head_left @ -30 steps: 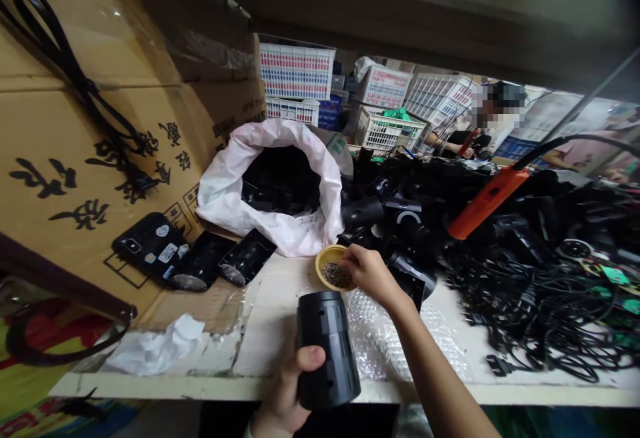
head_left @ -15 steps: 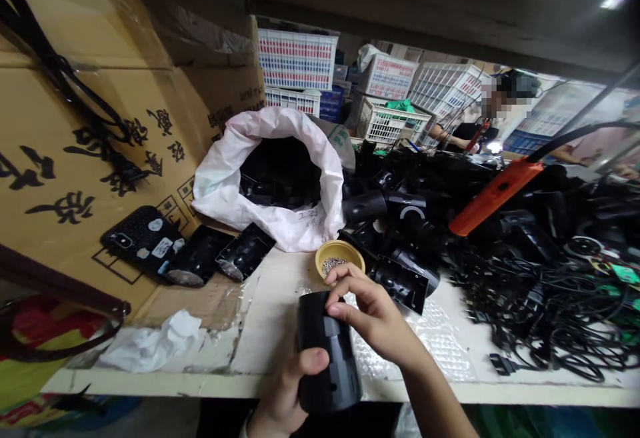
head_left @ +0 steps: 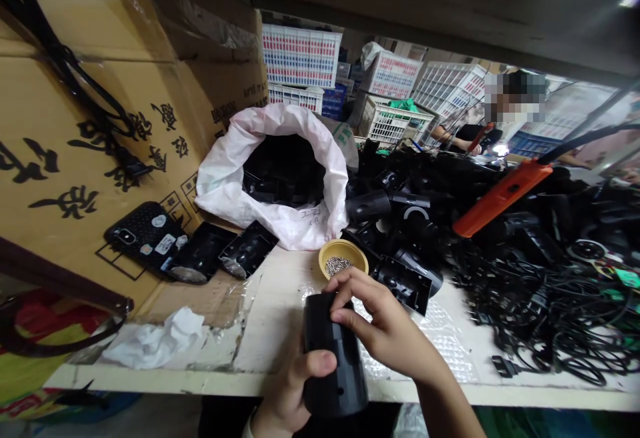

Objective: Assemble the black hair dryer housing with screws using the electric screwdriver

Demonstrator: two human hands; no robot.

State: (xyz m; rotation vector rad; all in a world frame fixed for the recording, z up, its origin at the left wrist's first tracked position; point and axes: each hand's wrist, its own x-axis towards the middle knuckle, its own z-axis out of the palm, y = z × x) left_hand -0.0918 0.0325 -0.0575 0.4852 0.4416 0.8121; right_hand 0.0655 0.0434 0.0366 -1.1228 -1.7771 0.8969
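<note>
My left hand (head_left: 287,395) grips a black plastic cylinder housing (head_left: 333,358) from below, thumb across its front, over the near edge of the white bench (head_left: 270,318). My right hand (head_left: 383,325) rests against the housing's top right side with fingers curled in a pinch; what they hold is too small to make out. Just beyond the housing stands a small yellow bowl (head_left: 343,265) with several tiny metal screws in it.
A white bag (head_left: 280,178) of black parts lies behind the bowl. Cardboard boxes (head_left: 90,145) wall off the left, with a phone (head_left: 143,235) and black shells leaning on them. Black housings, tangled cords (head_left: 550,305) and an orange tool (head_left: 503,198) fill the right. A person sits at the back right.
My right hand left the yellow bowl and came back to the top of the black housing. The left hand kept its hold on the housing.
</note>
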